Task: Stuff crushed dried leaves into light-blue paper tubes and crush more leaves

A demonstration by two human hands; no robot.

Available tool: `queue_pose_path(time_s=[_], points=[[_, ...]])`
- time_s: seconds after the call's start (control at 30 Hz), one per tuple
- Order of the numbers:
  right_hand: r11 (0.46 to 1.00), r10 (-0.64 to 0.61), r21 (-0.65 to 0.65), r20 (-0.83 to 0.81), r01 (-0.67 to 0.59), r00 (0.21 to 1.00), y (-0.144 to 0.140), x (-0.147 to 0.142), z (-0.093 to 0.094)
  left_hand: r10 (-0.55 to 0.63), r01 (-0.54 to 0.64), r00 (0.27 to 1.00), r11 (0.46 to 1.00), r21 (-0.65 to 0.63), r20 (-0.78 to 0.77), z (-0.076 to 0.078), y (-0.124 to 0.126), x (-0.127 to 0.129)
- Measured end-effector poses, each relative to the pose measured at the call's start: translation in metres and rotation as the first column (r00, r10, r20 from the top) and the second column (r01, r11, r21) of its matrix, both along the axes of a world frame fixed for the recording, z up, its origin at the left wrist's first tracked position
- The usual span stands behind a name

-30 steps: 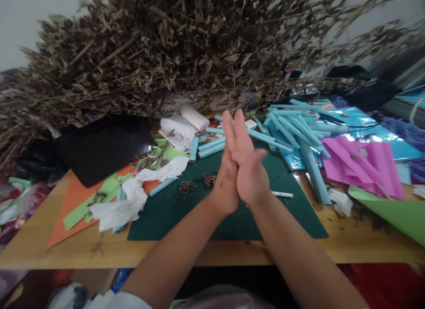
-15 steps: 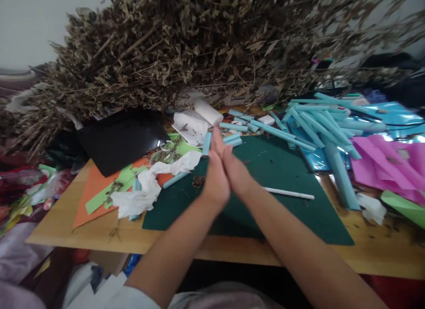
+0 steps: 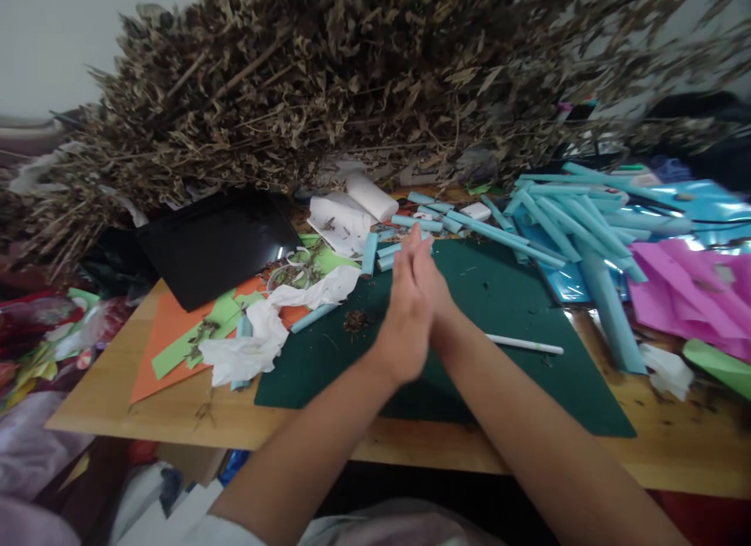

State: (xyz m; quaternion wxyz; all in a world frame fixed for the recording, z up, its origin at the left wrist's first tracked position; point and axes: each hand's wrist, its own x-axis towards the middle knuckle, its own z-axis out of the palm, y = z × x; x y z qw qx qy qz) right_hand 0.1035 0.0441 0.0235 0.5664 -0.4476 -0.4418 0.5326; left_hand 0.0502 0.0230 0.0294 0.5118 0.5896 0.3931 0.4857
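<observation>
Through the head camera I see the person's bare left hand (image 3: 404,327) and bare right hand (image 3: 435,284) pressed palm to palm, fingers straight and pointing away from the body. Neither is clenched into a fist; whether anything is caught between the palms I cannot tell, as the hands themselves hide it. I have them above a flat, dark green rectangular mat (image 3: 504,292) on a pale wooden table (image 3: 106,389). The small brown clump of crumbled dry plant matter (image 3: 355,321) lies on the mat, to the left of the left hand, near it but apart. To the right of the hands I see a thin white stick (image 3: 528,344) lying on the mat, its near end partly behind the right forearm. Beyond the fingertips, short light-blue paper tubes (image 3: 416,223) lie about the mat's far edge.
</observation>
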Motion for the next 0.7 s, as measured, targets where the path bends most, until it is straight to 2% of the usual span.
queue_pose_path(time_s=[0.03, 0.07, 0.17, 0.2, 0.27, 0.33, 0.4, 0.47, 0.6, 0.7], points=[[1.000, 0.007, -0.016, -0.047, -0.007, 0.999, -0.002, -0.001, 0.002, 0.062, -0.055, 0.996, 0.993, -0.108, 0.062, -0.001, 0.003, 0.002], [0.999, 0.020, -0.029, -0.093, -0.023, 0.995, -0.005, -0.002, 0.004, 0.063, -0.039, 0.991, 0.978, -0.206, 0.115, -0.002, 0.006, 0.004], [0.997, -0.005, -0.078, -0.346, -0.023, 0.938, -0.012, -0.005, 0.013, 0.024, 0.013, 0.984, 0.977, -0.211, 0.175, -0.003, 0.017, 0.007], [0.994, -0.045, -0.106, -0.466, -0.005, 0.884, -0.012, -0.004, 0.015, 0.016, 0.018, 0.982, 0.983, -0.181, 0.187, -0.003, 0.019, 0.007], [0.985, -0.140, -0.173, -0.681, 0.028, 0.719, -0.011, -0.002, 0.017, 0.020, 0.014, 0.974, 0.989, -0.148, 0.224, -0.004, 0.020, 0.007], [0.977, -0.193, -0.210, -0.802, 0.034, 0.565, -0.008, 0.002, 0.015, 0.028, 0.012, 0.964, 0.989, -0.147, 0.266, -0.004, 0.019, 0.006], [0.975, -0.210, -0.221, -0.856, 0.033, 0.473, -0.007, 0.006, 0.011, 0.004, 0.042, 0.946, 0.990, -0.135, 0.323, -0.004, 0.017, 0.003], [0.975, -0.214, -0.215, -0.880, 0.046, 0.424, -0.007, 0.010, 0.009, -0.033, 0.069, 0.918, 0.995, -0.078, 0.395, -0.002, 0.016, 0.001], [0.982, -0.191, -0.177, -0.897, 0.072, 0.399, -0.012, 0.015, 0.010, -0.128, 0.113, 0.862, 0.992, 0.060, 0.490, 0.000, 0.013, -0.001], [0.981, -0.195, -0.173, -0.899, 0.090, 0.392, -0.015, 0.014, 0.012, -0.104, 0.062, 0.875, 0.993, 0.104, 0.473, 0.001, 0.010, 0.002]])
